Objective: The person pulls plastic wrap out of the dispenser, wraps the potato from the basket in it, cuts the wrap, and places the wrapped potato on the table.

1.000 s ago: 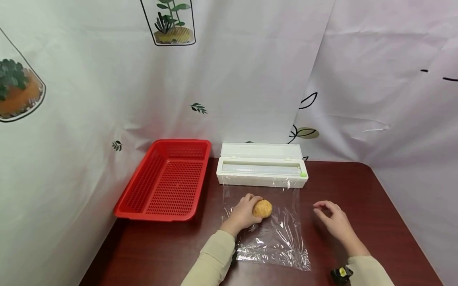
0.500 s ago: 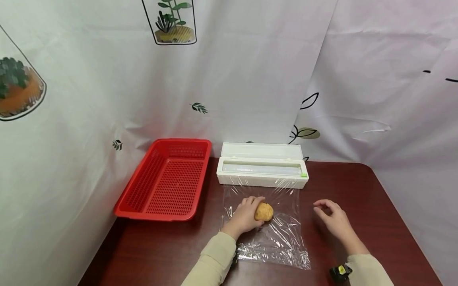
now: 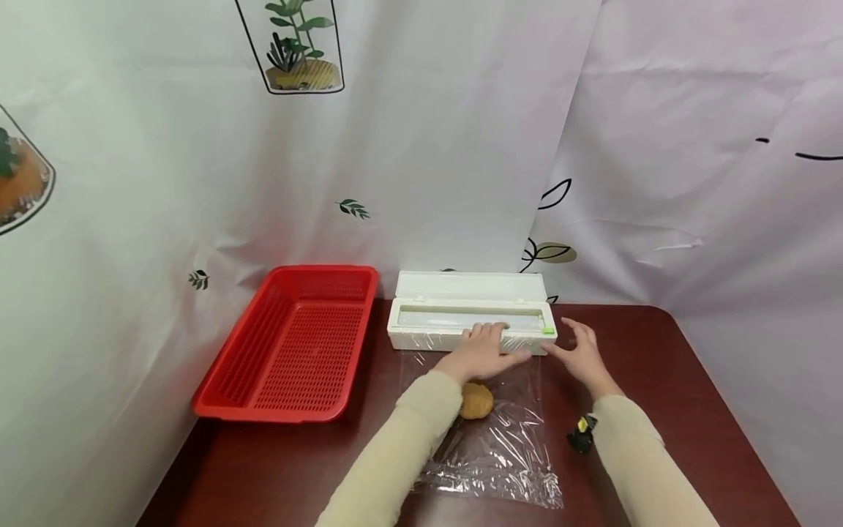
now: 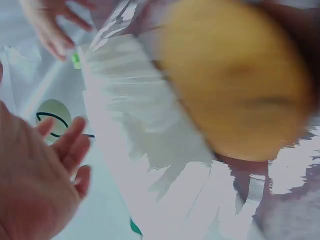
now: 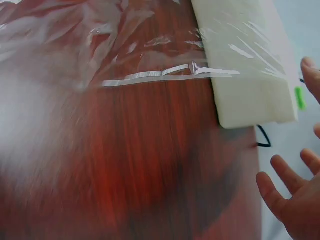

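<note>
A clear sheet of cling film [image 3: 507,454] runs from a white cling film dispenser [image 3: 428,341], its lid raised, toward the table's front. On the film lies a round golden-yellow, bun-like piece [image 3: 477,402], partly covered by the left forearm in the head view. My left hand [image 3: 484,353] is over the film just in front of the dispenser, fingers spread and holding nothing. Off the dispenser's right end is my right hand [image 3: 582,355], fingers apart and nothing in them. A green slider [image 3: 548,331] sits at that end, near the right thumb.
A red plastic basket [image 3: 316,269] with a perforated floor stands to the left on the dark red table [image 3: 639,366]. Behind the dispenser hangs a pale printed curtain [image 3: 448,146]. The film's gathered front edge lies crinkled.
My left hand has let go of the golden-yellow piece and moved forward to the dispenser. My right hand has moved forward and inward to the dispenser's right end. The head view has shifted slightly.
</note>
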`<state>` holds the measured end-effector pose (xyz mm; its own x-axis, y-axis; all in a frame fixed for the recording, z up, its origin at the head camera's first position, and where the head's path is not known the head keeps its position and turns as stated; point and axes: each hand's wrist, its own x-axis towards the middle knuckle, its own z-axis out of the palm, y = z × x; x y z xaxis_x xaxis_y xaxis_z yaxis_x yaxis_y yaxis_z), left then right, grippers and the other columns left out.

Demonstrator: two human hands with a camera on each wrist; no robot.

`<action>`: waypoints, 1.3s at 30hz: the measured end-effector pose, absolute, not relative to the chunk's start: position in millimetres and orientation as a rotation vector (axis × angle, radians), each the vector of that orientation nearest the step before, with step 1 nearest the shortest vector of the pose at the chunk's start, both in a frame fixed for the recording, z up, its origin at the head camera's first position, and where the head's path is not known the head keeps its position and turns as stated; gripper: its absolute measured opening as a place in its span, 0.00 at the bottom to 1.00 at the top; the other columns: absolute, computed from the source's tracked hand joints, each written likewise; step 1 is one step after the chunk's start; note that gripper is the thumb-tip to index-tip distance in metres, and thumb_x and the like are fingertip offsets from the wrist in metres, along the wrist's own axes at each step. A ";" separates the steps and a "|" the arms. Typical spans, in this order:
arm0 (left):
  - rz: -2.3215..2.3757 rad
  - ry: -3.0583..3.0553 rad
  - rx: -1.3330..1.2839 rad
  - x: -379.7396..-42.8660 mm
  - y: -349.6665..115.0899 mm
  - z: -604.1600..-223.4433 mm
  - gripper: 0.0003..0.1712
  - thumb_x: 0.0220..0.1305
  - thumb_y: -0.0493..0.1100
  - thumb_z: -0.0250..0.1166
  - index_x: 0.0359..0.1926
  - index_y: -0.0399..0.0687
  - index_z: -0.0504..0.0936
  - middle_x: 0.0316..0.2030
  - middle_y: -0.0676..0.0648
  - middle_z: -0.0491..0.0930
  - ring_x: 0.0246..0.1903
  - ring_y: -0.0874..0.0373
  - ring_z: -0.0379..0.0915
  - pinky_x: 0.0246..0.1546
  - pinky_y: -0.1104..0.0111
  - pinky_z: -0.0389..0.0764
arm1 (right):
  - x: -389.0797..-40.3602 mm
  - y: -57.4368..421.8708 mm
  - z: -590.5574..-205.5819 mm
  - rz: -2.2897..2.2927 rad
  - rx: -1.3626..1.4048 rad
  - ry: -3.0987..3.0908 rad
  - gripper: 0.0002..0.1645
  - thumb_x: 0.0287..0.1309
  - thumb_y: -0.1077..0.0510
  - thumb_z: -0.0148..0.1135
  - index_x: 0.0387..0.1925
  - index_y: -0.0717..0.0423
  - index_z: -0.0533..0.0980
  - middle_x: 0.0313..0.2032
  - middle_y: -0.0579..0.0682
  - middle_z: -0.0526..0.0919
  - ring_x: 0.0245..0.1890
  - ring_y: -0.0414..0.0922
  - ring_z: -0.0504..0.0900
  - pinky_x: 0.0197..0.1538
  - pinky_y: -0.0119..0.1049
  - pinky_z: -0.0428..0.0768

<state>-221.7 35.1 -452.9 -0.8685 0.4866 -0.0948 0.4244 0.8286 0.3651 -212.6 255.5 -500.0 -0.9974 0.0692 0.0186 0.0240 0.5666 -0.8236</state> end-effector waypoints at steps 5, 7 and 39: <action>0.398 2.924 0.718 -245.4 62.1 -445.6 0.27 0.67 0.62 0.47 0.62 0.56 0.65 0.55 0.49 0.69 0.54 0.56 0.61 0.53 0.65 0.63 | -221.9 237.8 -511.6 1.583 -0.104 -2.705 0.38 0.59 0.55 0.61 0.65 0.65 0.57 0.66 0.68 0.47 0.56 0.64 0.64 0.54 0.53 0.69; 0.319 2.941 0.735 -248.6 70.2 -450.6 0.23 0.68 0.59 0.48 0.60 0.59 0.68 0.54 0.51 0.70 0.53 0.57 0.63 0.51 0.67 0.65 | -219.8 232.9 -516.2 1.659 -0.131 -2.689 0.36 0.59 0.58 0.60 0.65 0.64 0.58 0.65 0.67 0.50 0.55 0.64 0.66 0.51 0.49 0.72; -0.263 2.856 1.166 -292.6 -53.3 -437.8 0.14 0.52 0.34 0.58 0.15 0.51 0.69 0.20 0.51 0.76 0.23 0.56 0.71 0.28 0.67 0.74 | -227.3 235.3 -511.4 1.385 -0.318 -2.748 0.38 0.43 0.42 0.71 0.57 0.49 0.73 0.23 0.53 0.83 0.23 0.44 0.78 0.26 0.31 0.68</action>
<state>-292.6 -53.3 -437.8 -0.7153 0.6908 -0.1054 0.6984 0.7019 -0.1398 -227.3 235.3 -511.4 -0.9778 0.2038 -0.0490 0.1607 0.5785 -0.7997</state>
